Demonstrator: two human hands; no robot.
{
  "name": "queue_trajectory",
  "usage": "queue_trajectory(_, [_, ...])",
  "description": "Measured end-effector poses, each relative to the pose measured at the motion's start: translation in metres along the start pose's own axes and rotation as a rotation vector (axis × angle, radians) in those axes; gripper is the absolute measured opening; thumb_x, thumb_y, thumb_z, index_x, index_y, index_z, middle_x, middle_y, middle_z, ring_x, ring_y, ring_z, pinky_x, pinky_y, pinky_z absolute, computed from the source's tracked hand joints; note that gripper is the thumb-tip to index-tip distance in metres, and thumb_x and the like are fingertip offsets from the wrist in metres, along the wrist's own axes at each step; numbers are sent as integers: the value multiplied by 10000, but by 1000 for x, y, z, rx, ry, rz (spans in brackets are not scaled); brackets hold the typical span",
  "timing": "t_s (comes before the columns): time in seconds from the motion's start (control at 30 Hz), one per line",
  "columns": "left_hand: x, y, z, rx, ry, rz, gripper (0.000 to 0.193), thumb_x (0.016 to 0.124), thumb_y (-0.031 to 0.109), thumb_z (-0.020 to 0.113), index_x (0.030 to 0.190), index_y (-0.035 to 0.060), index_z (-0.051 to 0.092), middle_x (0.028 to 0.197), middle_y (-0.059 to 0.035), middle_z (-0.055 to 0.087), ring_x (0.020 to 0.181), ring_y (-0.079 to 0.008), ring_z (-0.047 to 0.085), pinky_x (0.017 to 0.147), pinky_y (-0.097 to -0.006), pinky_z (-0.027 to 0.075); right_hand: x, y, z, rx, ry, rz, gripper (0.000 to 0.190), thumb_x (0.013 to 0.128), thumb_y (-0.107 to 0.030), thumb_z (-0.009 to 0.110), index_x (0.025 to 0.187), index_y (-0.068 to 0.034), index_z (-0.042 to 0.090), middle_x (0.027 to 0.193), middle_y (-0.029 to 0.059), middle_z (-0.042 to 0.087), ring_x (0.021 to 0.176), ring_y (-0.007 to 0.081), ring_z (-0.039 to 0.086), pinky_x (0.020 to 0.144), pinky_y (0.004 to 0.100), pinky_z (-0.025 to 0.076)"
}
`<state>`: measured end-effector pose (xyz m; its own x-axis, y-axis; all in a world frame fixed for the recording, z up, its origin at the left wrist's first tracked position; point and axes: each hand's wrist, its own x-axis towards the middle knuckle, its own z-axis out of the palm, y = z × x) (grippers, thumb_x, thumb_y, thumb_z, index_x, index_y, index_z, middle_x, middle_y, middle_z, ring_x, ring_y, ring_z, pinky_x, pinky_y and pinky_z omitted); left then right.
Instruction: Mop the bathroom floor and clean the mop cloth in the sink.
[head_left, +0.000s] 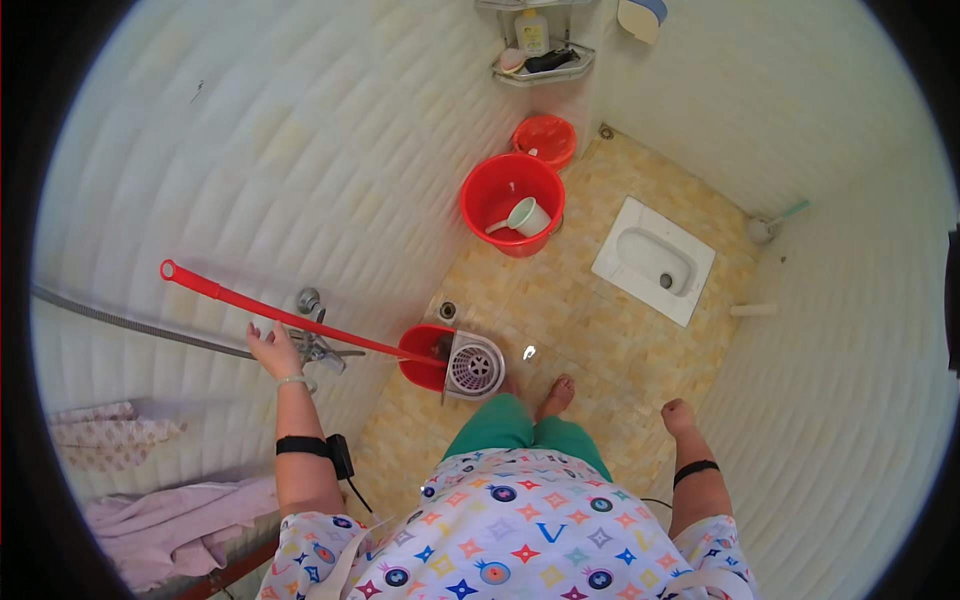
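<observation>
My left hand (276, 351) is beside a long red mop handle (300, 320), its fingers apart and not wrapped around it. Whether the fingertips touch the handle I cannot tell. The handle slants down from the left into a red mop bucket (409, 367) with a pale, slotted wringer basket (476, 369). Dark mop material shows partly inside the red side. Close to my left hand, a chrome shower mixer tap (319, 349) is fixed to the wall. On the other side, my right hand (679, 417) hangs with curled fingers near the right wall, with nothing visible in it.
A red bucket (480, 191) holds a pale dipper (529, 217); a red basin (551, 139) stands behind it. A white squat toilet (613, 262) is set into the tiled floor. A shower hose (150, 328) and a pink towel (165, 529) are at left. A corner shelf (551, 77) carries toiletries.
</observation>
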<state>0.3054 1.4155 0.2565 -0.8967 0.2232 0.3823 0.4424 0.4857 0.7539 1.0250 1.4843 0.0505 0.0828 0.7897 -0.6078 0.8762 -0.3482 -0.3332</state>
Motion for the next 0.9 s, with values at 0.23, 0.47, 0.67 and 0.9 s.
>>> queue_trajectory(0.23, [-69, 46, 20, 223, 6, 155, 612, 786, 84, 611, 1305, -37, 311, 1312, -252, 317, 1190, -343, 371, 964, -399, 343, 95, -131, -19, -103, -70, -202, 248, 752, -212, 553, 906, -41, 647, 913, 191, 635, 887, 337, 602, 785, 391, 476])
queue_trajectory(0.47, [-168, 73, 60, 266, -609, 241, 580, 671, -53, 539, 1236, 10, 424, 1330, -223, 331, 1245, -394, 310, 1031, -432, 269, 152, -304, 2, -115, -261, -540, 226, 751, -207, 570, 913, -66, 640, 918, 174, 633, 883, 324, 600, 769, 390, 478])
queue_trajectory(0.67, [-215, 62, 66, 238, -862, -52, 503, 663, -48, 565, 1155, 21, 485, 1310, -214, 352, 1211, -383, 361, 1008, -405, 316, 247, -376, 57, 46, -421, -447, 210, 785, -194, 572, 937, -66, 642, 885, 140, 651, 817, 266, 628, 757, 349, 485])
queue_trajectory(0.9, [-301, 49, 44, 376, -673, -625, 472, 651, -24, 576, 1114, 7, 494, 1193, -216, 460, 1134, -386, 428, 923, -424, 388, 377, -447, 121, -34, -452, -396, 261, 800, -191, 521, 1022, -104, 627, 1080, 102, 607, 1024, 240, 566, 868, 340, 446])
